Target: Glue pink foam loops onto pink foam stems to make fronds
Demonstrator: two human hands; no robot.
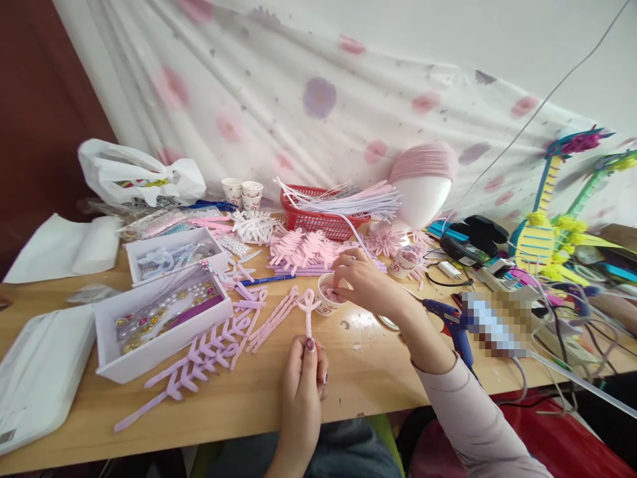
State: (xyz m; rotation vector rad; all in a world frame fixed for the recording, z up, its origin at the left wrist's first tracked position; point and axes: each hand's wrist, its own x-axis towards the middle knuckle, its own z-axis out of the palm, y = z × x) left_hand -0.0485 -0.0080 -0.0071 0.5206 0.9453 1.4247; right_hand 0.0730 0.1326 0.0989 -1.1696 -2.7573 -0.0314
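Observation:
My left hand (302, 378), close to the table's front edge, is closed round the stem of a pink pipe-cleaner piece (308, 309). The piece stands upright, with a loop and two short side arms at its top. My right hand (365, 282) reaches over a small white paper cup (329, 307) holding short pink pieces. Its fingers are bent together inside the cup's rim, and what they pinch is hidden. Left of the cup lie twisted pink pipe cleaners (273, 320) and lilac branch-shaped pipe cleaners (199, 362).
White boxes (162, 345) of beads stand at left. Behind are a red basket (323, 226) of pipe cleaners and a foam head (423, 196). At right lie a blue glue gun (455, 328), cables and a second cup (401, 267). Another person's arm (614, 315) shows at far right.

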